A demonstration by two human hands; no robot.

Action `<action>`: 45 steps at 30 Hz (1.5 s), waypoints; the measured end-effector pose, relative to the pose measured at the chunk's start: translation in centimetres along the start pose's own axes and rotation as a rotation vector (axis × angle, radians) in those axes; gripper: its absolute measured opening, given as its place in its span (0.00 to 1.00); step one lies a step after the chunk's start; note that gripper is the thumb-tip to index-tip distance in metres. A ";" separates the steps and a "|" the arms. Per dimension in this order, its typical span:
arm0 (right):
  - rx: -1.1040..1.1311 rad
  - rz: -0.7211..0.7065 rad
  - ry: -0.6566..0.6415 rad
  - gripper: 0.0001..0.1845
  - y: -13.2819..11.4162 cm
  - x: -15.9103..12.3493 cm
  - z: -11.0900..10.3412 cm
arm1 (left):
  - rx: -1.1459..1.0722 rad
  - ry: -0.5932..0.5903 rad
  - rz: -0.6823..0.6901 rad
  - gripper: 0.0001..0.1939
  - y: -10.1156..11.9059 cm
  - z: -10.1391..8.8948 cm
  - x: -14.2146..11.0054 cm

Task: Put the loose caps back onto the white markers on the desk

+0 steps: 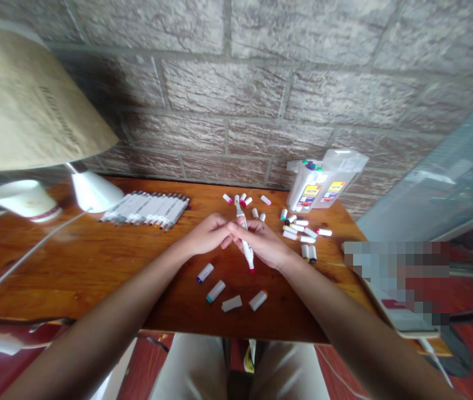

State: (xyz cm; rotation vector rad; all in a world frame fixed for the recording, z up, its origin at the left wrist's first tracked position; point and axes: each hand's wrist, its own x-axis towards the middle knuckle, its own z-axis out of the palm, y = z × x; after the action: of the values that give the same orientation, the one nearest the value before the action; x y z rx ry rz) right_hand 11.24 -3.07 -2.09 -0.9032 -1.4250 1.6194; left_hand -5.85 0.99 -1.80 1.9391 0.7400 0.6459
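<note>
Both my hands meet over the middle of a wooden table. My right hand is closed around a white marker with a red tip pointing down towards me. My left hand pinches the marker's upper part with its fingertips. Several loose marker caps lie on the table just in front of my hands. More caps are scattered to the right and behind my hands.
A row of white markers lies at the back left. A clear plastic marker case stands against the brick wall at the back right. A white lamp base and its cable occupy the left. A blurred object sits at the right edge.
</note>
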 end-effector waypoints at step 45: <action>-0.518 0.046 -0.013 0.25 -1.7 -0.9 0.4 | 0.319 -0.117 -0.242 0.40 0.8 -0.4 -0.1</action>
State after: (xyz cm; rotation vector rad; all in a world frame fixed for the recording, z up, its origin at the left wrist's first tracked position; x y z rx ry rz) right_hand 11.41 -3.94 -0.33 -1.2203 -1.8873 1.3041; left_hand -5.98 0.88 -0.91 2.1082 1.0323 0.2756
